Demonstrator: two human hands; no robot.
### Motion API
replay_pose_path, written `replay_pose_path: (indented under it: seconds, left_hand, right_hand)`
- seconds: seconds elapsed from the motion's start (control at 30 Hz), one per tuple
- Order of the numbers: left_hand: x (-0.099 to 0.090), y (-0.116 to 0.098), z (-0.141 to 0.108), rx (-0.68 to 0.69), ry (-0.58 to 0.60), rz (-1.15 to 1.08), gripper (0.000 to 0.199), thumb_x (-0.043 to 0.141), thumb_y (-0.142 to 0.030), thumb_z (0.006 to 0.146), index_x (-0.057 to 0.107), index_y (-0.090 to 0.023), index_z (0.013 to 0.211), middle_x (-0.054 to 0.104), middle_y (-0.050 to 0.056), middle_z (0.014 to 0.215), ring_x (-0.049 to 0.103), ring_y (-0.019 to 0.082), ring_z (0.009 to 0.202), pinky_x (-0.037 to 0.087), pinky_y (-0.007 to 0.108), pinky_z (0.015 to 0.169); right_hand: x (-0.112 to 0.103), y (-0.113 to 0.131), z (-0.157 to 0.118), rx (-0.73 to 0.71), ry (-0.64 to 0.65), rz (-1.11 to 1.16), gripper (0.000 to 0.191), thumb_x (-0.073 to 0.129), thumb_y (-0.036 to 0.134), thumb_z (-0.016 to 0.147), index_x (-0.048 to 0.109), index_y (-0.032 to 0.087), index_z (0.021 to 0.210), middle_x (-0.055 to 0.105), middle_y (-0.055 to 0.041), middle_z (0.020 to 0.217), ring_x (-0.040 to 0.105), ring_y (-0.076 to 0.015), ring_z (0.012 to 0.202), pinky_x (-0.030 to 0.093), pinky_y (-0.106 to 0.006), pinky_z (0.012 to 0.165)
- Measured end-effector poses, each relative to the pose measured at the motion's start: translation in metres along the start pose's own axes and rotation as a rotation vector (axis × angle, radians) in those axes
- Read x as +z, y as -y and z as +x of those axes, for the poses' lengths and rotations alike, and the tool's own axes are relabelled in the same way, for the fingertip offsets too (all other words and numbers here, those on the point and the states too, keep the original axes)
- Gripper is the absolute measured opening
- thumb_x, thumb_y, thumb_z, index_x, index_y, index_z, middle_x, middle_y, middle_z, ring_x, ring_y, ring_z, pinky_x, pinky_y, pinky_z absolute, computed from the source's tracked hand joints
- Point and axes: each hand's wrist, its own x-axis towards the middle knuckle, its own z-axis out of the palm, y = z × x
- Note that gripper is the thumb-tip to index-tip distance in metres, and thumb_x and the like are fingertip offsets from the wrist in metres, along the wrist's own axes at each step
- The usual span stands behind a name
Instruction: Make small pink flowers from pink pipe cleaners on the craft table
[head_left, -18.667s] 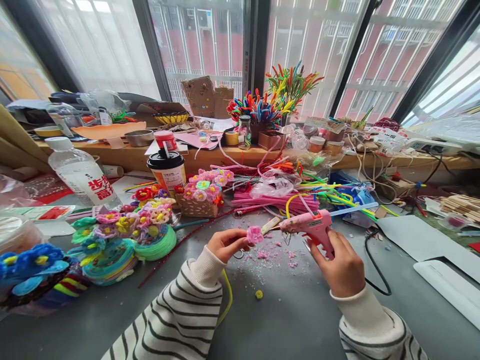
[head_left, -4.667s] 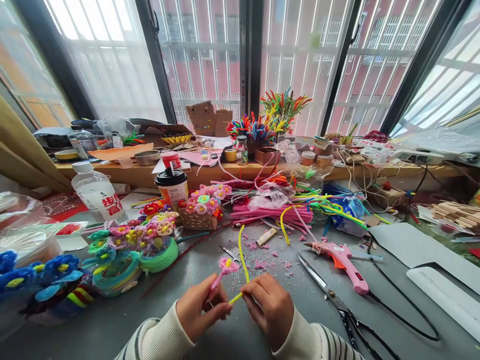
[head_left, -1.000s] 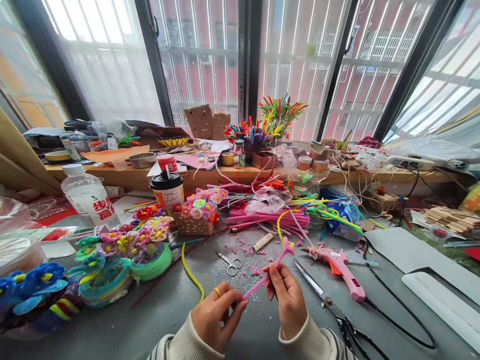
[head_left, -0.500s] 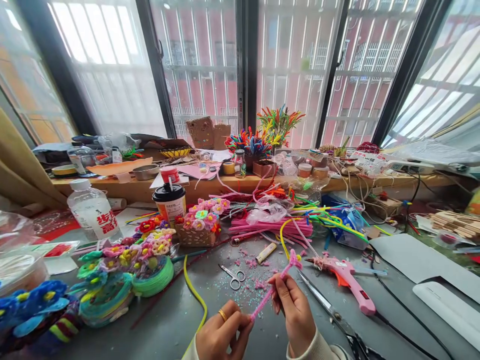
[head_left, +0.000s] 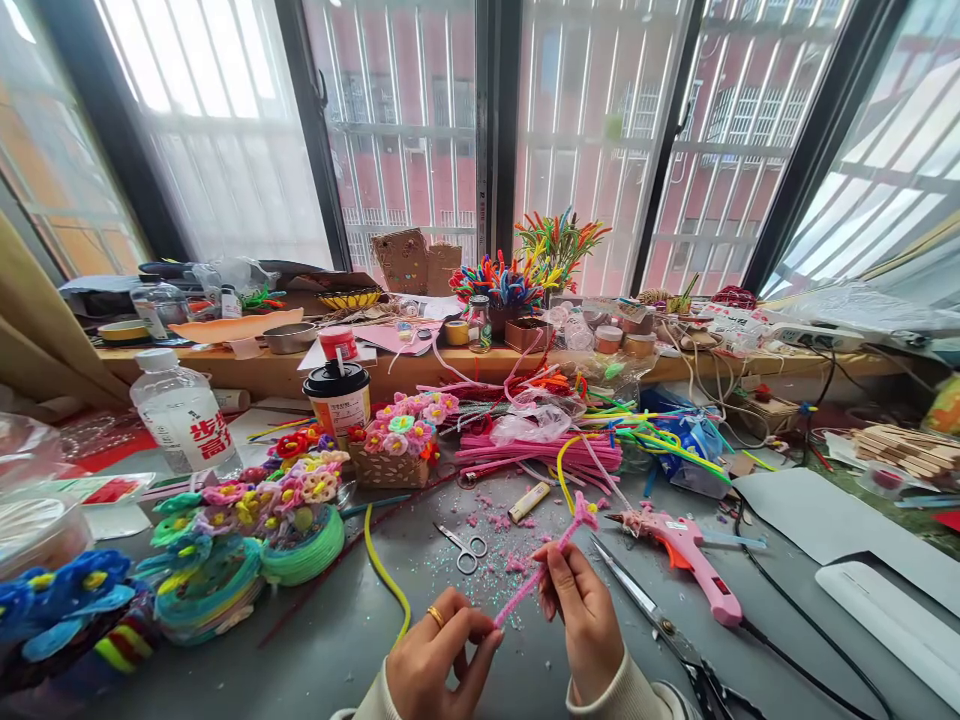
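Observation:
Between my hands stretches a pink pipe cleaner (head_left: pixel 520 597), slanting up to the right, with a small pink and yellow flower-like shape at its upper end. My left hand (head_left: pixel 441 655), with a gold ring on one finger, pinches the lower end. My right hand (head_left: pixel 579 618) grips the stem just below the flower shape. Small scissors (head_left: pixel 466 549) lie on the grey table (head_left: pixel 300 660) beyond my left hand. Right of my right hand are large scissors (head_left: pixel 651 610) and a pink glue gun (head_left: pixel 686 555). A lighter (head_left: pixel 529 502) lies beyond the hands, among pink fluff scraps and glitter.
Pipe-cleaner flowers in round holders (head_left: pixel 304 545) stand at left, near a water bottle (head_left: pixel 184 415) and a lidded cup (head_left: pixel 337 400). Behind my hands are a flower-filled box (head_left: pixel 394 465) and a pink pipe-cleaner bundle (head_left: pixel 540 455). The glue gun's black cord (head_left: pixel 810 665) runs along the right.
The view has shifted slightly. Both hands keep hold of the pink stem, and the left fingers have moved slightly outward along with its lower end.

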Motion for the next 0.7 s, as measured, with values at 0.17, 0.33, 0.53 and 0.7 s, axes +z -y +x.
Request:
replay_pose_path:
  seconds: [0.17,0.33,0.53,0.7]
  left_hand:
    - [0.0017,-0.0022,-0.0001,0.098,0.027,0.007,0.016,0.042,-0.02,0.072,0.051,-0.018,0.059,0.048,0.0,0.054,0.039,0.005,0.037,0.034,0.016,0.04]
    - [-0.0009,-0.003,0.0026,0.234,0.022,0.017,0.014,0.042,-0.015,0.071,0.051,-0.019,0.061,0.05,0.0,0.052,0.041,0.007,0.04,0.034,0.017,0.041]
    - [-0.0014,0.0,0.0007,0.326,0.029,0.06,0.014,0.043,-0.014,0.07,0.051,-0.019,0.06,0.049,0.0,0.049,0.042,0.008,0.041,0.033,0.017,0.04]
    - [-0.0018,0.0005,0.0003,0.141,0.051,-0.005,0.013,0.042,-0.017,0.071,0.051,-0.018,0.061,0.049,0.0,0.055,0.041,0.006,0.04,0.034,0.017,0.042]
  right_hand:
    - [-0.0016,-0.0003,0.0012,0.002,0.001,-0.011,0.025,0.045,0.039,0.072,0.051,0.015,0.067,0.042,0.0048,0.048,0.036,-0.0052,0.039,0.029,-0.016,0.037]
    - [-0.0026,-0.0016,0.002,0.021,-0.002,-0.03,0.029,0.046,0.043,0.07,0.05,0.015,0.065,0.04,0.0053,0.047,0.035,-0.0053,0.038,0.028,-0.016,0.037]
    - [-0.0025,-0.0034,0.003,0.04,0.025,-0.048,0.03,0.045,0.044,0.07,0.049,0.015,0.063,0.038,0.006,0.044,0.033,-0.0055,0.037,0.026,-0.017,0.036]
    - [-0.0008,0.0012,0.002,0.029,0.007,-0.029,0.028,0.045,0.042,0.071,0.05,0.014,0.065,0.04,0.0051,0.047,0.034,-0.0056,0.038,0.027,-0.017,0.037]
